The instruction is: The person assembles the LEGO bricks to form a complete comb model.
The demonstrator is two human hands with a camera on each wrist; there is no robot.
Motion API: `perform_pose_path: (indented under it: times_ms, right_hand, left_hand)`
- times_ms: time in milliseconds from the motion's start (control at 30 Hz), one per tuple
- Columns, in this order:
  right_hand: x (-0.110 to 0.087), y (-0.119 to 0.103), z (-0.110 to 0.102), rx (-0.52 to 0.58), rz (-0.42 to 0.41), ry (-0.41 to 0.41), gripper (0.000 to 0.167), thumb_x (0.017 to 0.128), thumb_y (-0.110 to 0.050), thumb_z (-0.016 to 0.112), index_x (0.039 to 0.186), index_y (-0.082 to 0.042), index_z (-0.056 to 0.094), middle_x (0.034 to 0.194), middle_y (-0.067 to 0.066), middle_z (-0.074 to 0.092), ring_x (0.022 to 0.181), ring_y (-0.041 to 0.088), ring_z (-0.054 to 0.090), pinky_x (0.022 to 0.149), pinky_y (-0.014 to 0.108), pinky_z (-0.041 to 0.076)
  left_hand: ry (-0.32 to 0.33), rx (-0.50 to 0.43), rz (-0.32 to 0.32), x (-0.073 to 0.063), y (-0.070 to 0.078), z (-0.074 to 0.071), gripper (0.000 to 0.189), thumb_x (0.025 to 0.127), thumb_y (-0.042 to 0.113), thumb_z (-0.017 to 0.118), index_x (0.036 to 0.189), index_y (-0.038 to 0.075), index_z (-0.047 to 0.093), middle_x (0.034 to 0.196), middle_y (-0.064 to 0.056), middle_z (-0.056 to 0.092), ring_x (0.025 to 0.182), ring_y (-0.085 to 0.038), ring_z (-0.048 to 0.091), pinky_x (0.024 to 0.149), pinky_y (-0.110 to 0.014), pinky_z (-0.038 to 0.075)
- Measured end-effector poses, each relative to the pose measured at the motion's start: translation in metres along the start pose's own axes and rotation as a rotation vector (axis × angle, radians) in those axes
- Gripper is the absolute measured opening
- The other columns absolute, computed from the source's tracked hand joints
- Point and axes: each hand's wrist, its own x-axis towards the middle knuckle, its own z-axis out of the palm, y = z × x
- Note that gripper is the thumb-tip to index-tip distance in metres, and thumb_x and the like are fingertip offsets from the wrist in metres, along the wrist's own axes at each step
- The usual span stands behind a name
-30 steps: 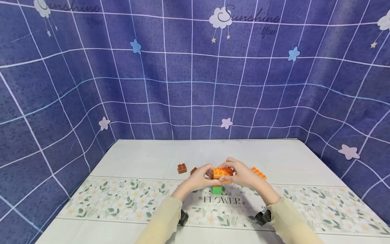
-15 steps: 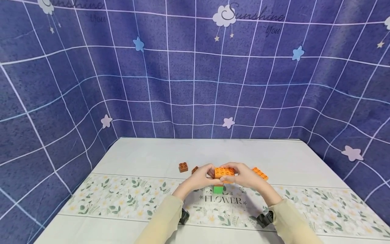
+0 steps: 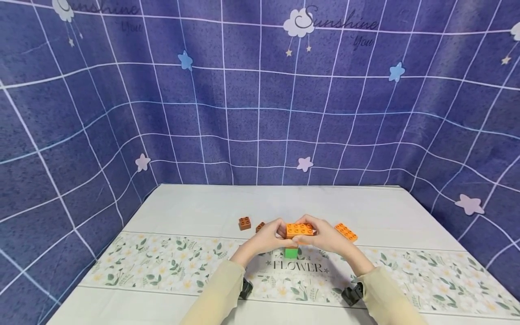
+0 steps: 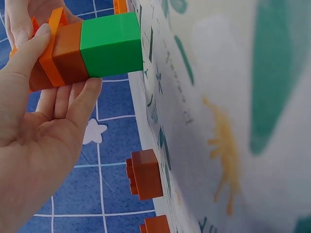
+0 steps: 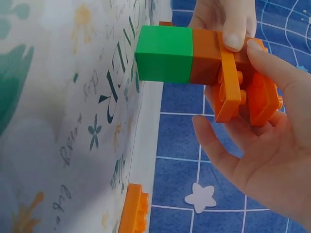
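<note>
A block stack stands upright on the tablecloth, its base a green block (image 4: 109,46). Above that come a brown block (image 5: 206,56), an orange plate (image 5: 228,92), a second brown block (image 4: 39,80) and a top orange plate (image 3: 299,229). My left hand (image 3: 268,235) grips the stack from the left, thumb on the lower orange plate and fingers around the far side. From the right, my right hand (image 3: 323,233) holds the top of the stack, its thumb at the upper plate's edge. Both plates jut out toward the right, with a gap between their overhanging ends.
Two loose brown blocks, one (image 3: 244,223) farther left and one (image 3: 260,226) partly behind the left hand, lie on the table. A loose orange plate (image 3: 346,232) lies to the right. A blue patterned curtain (image 3: 260,113) surrounds the table's back and sides.
The right hand's far fingers have lowered from their raised position a second ago and shifted slightly along the top orange plate. Both hands stay at the stack; the head view has shifted slightly.
</note>
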Motion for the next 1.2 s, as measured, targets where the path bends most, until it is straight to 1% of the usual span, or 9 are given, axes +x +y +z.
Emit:
perform_pose_path:
  times_ms: [133,367,633,767,867,1100,1200]
  right_hand:
    - [0.0,0.002,0.001,0.035,0.003,-0.004,0.03,0.084,-0.033,0.069,0.108,-0.02,0.057,0.092,0.001,0.063,0.078,0.015,0.058,0.066,0.028,0.05]
    - [-0.003,0.006,0.004,0.08,-0.003,0.003,0.032,0.086,-0.032,0.068,0.112,-0.019,0.055,0.094,0.004,0.061,0.077,0.015,0.056,0.066,0.027,0.049]
    - [-0.003,0.011,0.008,0.101,-0.023,0.02,0.031,0.087,-0.033,0.067,0.111,-0.019,0.053,0.091,0.003,0.059,0.073,0.013,0.054,0.062,0.026,0.048]
    - [-0.002,0.012,0.009,0.09,-0.024,0.029,0.03,0.087,-0.034,0.067,0.11,-0.02,0.053,0.088,0.003,0.059,0.071,0.012,0.052,0.061,0.026,0.047]
    - [-0.003,0.012,0.009,0.087,-0.026,0.039,0.031,0.086,-0.034,0.068,0.109,-0.019,0.054,0.087,0.003,0.059,0.069,0.012,0.052,0.06,0.026,0.047]
    - [-0.003,0.013,0.01,0.104,-0.051,0.045,0.032,0.087,-0.026,0.067,0.113,-0.013,0.053,0.092,0.006,0.061,0.072,0.011,0.056,0.062,0.025,0.05]
    - [-0.007,0.001,0.008,0.101,-0.061,0.038,0.03,0.088,-0.019,0.066,0.113,-0.008,0.053,0.094,0.008,0.061,0.074,0.01,0.056,0.063,0.024,0.05]
  left_hand:
    - [-0.001,0.003,-0.001,-0.001,0.001,0.0,0.033,0.08,0.034,0.075,0.095,0.015,0.053,0.089,0.006,0.058,0.083,-0.007,0.054,0.073,-0.022,0.048]
    - [0.0,0.016,0.008,-0.001,0.002,0.0,0.032,0.08,0.035,0.075,0.093,0.016,0.052,0.089,0.006,0.058,0.082,-0.006,0.054,0.072,-0.022,0.048]
    - [0.003,0.016,0.008,-0.002,0.002,0.0,0.031,0.081,0.035,0.074,0.092,0.016,0.051,0.091,0.006,0.059,0.084,-0.006,0.055,0.073,-0.021,0.049]
    - [0.005,0.017,0.001,-0.002,0.003,-0.001,0.032,0.08,0.035,0.074,0.092,0.016,0.052,0.092,0.007,0.059,0.084,-0.006,0.055,0.075,-0.021,0.049]
    - [0.007,0.02,0.001,-0.002,0.005,-0.001,0.032,0.08,0.035,0.074,0.092,0.016,0.052,0.092,0.007,0.059,0.084,-0.006,0.055,0.075,-0.021,0.049]
    - [0.014,0.013,-0.004,-0.001,0.004,0.0,0.032,0.08,0.034,0.075,0.093,0.015,0.052,0.091,0.006,0.059,0.084,-0.006,0.055,0.075,-0.022,0.048]
    - [0.016,0.004,-0.01,-0.001,0.003,0.001,0.032,0.08,0.034,0.075,0.094,0.015,0.053,0.09,0.006,0.059,0.084,-0.007,0.055,0.074,-0.022,0.049]
